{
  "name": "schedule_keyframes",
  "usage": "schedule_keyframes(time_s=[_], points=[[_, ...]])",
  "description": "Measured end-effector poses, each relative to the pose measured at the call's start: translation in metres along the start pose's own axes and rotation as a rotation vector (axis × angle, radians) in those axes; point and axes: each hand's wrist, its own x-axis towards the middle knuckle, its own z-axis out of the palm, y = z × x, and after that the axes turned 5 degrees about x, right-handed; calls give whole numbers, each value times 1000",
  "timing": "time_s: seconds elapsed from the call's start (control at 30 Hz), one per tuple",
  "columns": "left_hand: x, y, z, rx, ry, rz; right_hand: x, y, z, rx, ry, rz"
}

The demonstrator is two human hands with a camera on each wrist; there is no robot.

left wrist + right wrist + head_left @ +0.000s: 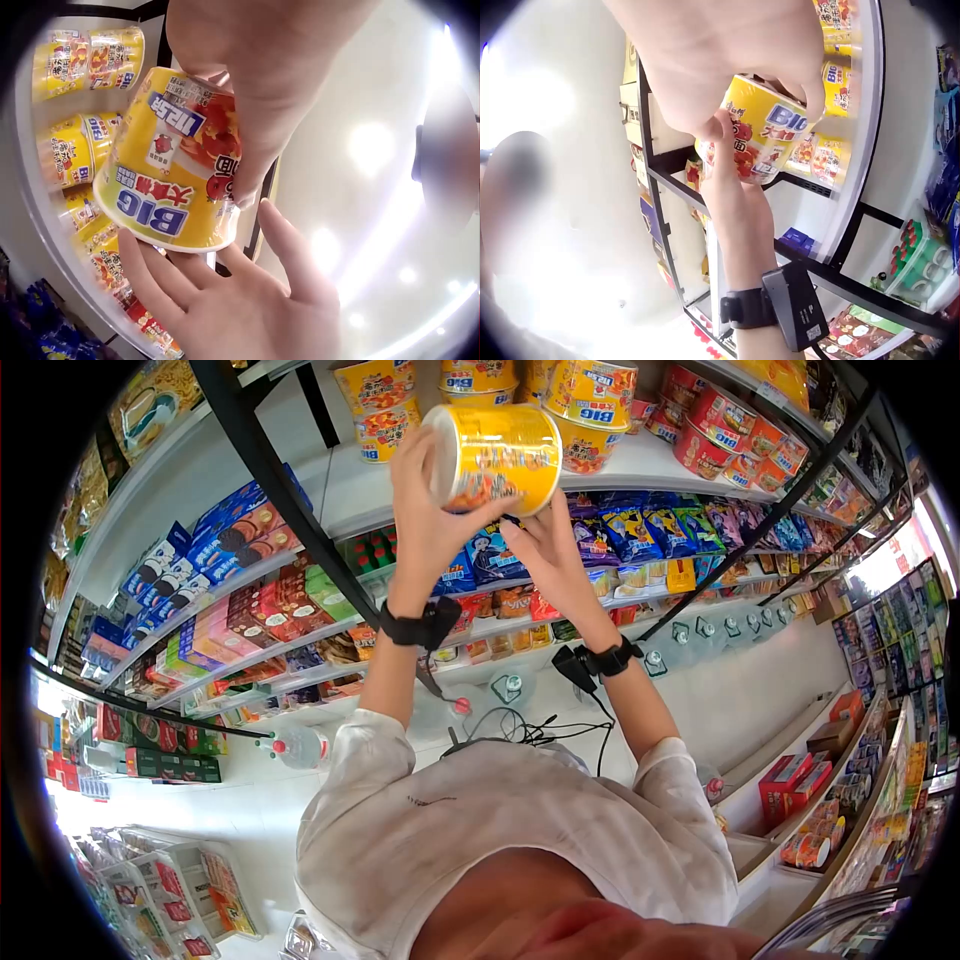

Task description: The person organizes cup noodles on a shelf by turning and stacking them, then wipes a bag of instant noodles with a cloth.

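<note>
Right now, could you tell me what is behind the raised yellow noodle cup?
Behind the yellow noodle cup stand more stacked cups on the white shelf. The cup itself and the left hand cover the shelf space directly behind it.

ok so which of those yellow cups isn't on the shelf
The yellow cup in the air: the left hand grips its side, the right hand touches it with straight fingers. The other cups stand on the shelf.

shirt (520, 830): white, short-sleeved, creased | left wrist strap (420, 628): black, camera unit | right wrist strap (612, 658): black | cables (545, 732): black, thin
</note>
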Motion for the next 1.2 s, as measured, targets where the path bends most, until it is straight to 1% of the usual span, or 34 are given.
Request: schedule_keyframes(time_s=[0.03,0.07,0.1,0.17,0.2,0.23,0.27,0.3,0.33,0.37,0.4,0.43,0.47,0.5,0.57,0.63,0.7,0.8,0.9,0.93,1.0,1.03,1.1,1.2], points=[[9,-6,-1,141,-34,80,6,3,-2,57,-15,42],[18,-9,0,239,-14,150,13,8,-6,116,-31,80],[23,-15,2,170,-42,71,20,13,-9,180,-50,118],[34,-25,9,41,-99,-86,27,22,-13,171,-77,161],[37,-40,13,75,-133,-67,32,26,-15,173,-83,169],[41,-48,18,-47,-172,-178,35,28,-18,175,-88,177],[44,-53,22,-170,-212,-293,36,28,-20,156,-47,139],[47,-58,26,-292,-251,-410,38,29,-23,-11,24,17],[51,-64,31,-253,-247,-374,42,30,-28,-178,97,-107],[54,-71,39,-134,-208,-266,48,31,-33,-346,174,-232],[57,-74,47,-19,-170,-159,53,31,-39,-432,212,-338],[59,-77,54,92,-132,-53,55,29,-43,-499,179,-363],[62,-79,60,195,-164,36,58,27,-48,-566,148,-387],[65,-81,66,205,-209,72,60,25,-53,-633,117,-410],[67,-89,79,225,-302,142,60,38,-57,-640,106,-372],[64,-92,88,233,-326,115,64,46,-62,-635,72,-354],[62,-96,93,283,-328,82,67,55,-66,-655,98,-379],[63,-105,90,291,-431,76,69,57,-67,-657,82,-359],[61,-106,73,92,-350,-32,71,56,-66,-650,86,-331],[64,-83,64,-160,-403,-259,73,58,-67,-621,97,-316],[44,-119,66,-78,-388,-389,77,62,-68,-571,104,-297],[39,-125,65,-39,-380,-456,76,63,-66,-591,111,-293],[33,-127,66,-128,-398,-487,75,62,-60,-635,114,-289],[31,-123,66,-199,-388,-506,63,50,-50,-592,115,-345]])
